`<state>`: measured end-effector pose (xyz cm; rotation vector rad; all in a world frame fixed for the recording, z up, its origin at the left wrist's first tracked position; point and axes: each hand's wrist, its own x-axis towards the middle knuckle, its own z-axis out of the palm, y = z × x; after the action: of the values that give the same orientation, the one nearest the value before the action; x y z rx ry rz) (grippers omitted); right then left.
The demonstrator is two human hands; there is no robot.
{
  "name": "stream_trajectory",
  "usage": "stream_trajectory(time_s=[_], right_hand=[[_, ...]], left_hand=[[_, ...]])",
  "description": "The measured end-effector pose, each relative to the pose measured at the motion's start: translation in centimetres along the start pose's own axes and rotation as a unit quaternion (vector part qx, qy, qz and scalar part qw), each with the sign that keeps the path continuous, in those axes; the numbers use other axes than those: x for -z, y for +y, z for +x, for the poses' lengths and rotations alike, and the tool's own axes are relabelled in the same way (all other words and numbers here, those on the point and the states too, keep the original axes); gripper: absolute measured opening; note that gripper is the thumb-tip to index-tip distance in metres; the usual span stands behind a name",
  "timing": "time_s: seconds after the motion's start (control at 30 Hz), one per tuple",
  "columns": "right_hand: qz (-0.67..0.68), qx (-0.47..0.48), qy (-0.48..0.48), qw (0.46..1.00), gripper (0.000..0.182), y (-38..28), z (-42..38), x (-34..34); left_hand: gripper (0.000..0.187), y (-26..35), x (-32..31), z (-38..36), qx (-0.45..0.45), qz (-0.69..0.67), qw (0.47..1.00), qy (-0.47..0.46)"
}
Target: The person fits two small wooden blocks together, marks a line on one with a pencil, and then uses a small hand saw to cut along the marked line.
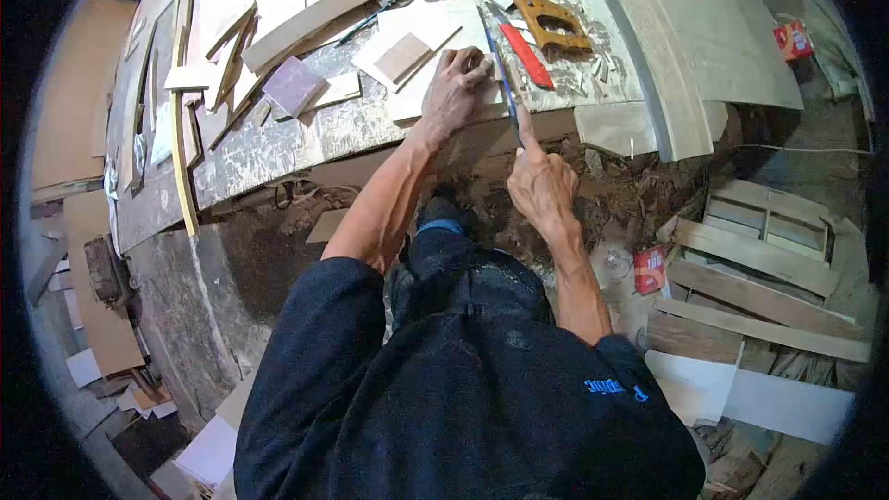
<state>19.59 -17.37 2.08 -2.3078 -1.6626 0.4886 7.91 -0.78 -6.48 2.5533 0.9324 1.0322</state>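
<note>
My left hand (pixel 454 88) has its fingers curled and presses down on a pale board (pixel 415 107) near the bench's front edge. What lies under its fingertips is hidden. Close by on the right, my right hand (pixel 544 187) is closed around the near end of a long thin blue blade (pixel 506 83), index finger stretched along it. The blade runs away from me beside the board's right side. A red flat-handled tool (pixel 526 57) and a handsaw with a yellow-brown wooden handle (pixel 553 26) lie to the right. Left of my left hand is a small brown sanding-like square (pixel 402 57).
A worn, paint-spattered bench (pixel 269 153) carries stacked boards (pixel 338 9), a purplish square block (pixel 294 86) and a yellow strip (pixel 181 167). A long curved panel (pixel 667 56) borders the right. Wooden frames (pixel 759 268) and a red packet (pixel 649 270) lie on the floor.
</note>
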Motion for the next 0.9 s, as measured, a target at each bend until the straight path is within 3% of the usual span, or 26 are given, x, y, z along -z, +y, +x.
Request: stream_trajectory(time_s=[0.2,0.33,0.43,0.57,0.73,0.9], right_hand=[[-0.03,0.067,0.046,0.996,0.067,0.7,4.2,-1.8],[-0.011,0.017,-0.009,1.0,0.067,0.1,-0.2,0.4],[-0.048,0.019,0.002,0.999,0.067,0.4,-0.8,0.0],[-0.041,0.048,0.036,0.997,0.069,0.7,4.0,-1.5],[-0.031,-0.007,-0.006,0.999,0.068,0.4,-0.7,0.1],[-0.03,0.011,0.011,0.999,0.067,0.2,1.1,0.1]], left_hand=[[0.043,0.2,0.1,0.0,0.002,-0.013,1.0,-0.01],[0.04,-0.3,-0.5,-0.1,-0.001,-0.02,1.0,0.008],[0.04,-0.6,-0.7,-0.6,-0.008,-0.015,1.0,0.021],[0.039,0.4,0.0,0.0,0.002,-0.015,1.0,0.01],[0.038,-0.4,-0.3,0.3,-0.012,-0.004,1.0,0.014],[0.04,1.0,0.6,0.2,-0.009,0.001,1.0,0.011]])
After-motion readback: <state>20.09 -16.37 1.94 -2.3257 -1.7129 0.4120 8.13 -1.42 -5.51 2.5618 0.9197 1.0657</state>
